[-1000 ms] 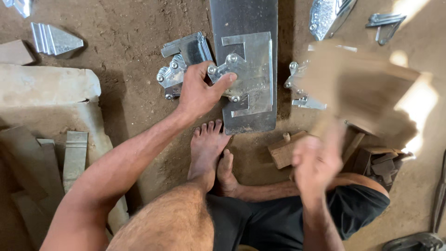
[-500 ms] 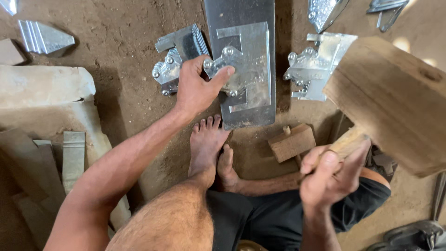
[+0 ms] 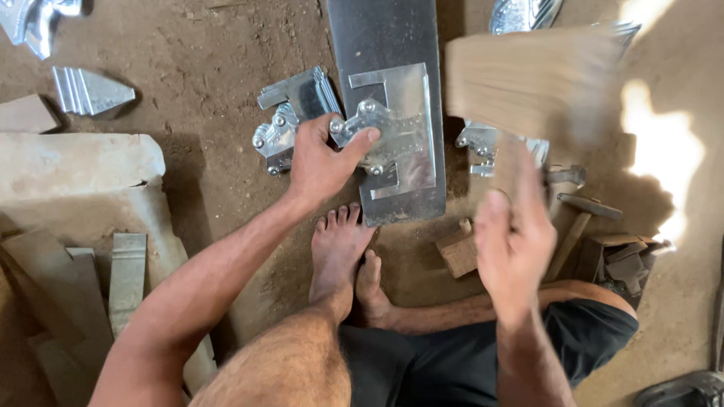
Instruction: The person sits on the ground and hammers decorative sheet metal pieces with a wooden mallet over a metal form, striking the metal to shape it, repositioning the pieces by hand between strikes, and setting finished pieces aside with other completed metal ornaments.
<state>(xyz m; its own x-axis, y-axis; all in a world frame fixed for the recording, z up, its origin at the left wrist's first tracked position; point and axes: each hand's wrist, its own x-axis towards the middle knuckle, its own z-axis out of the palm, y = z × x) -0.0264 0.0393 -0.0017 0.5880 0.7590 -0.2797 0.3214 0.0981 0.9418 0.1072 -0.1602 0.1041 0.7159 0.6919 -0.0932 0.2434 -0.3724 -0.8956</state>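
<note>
Mallet [image 3: 532, 79] gripped by right hand [image 3: 513, 241]; left hand [image 3: 323, 160] pins bracket [image 3: 388, 136] on steel plate [image 3: 385, 38], wood block [image 3: 458, 249] nearby.

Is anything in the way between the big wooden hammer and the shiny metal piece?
Nothing visible. The wooden mallet, blurred in the right hand, is above and right of the metal piece. The left hand holds only that piece's left edge.
</note>
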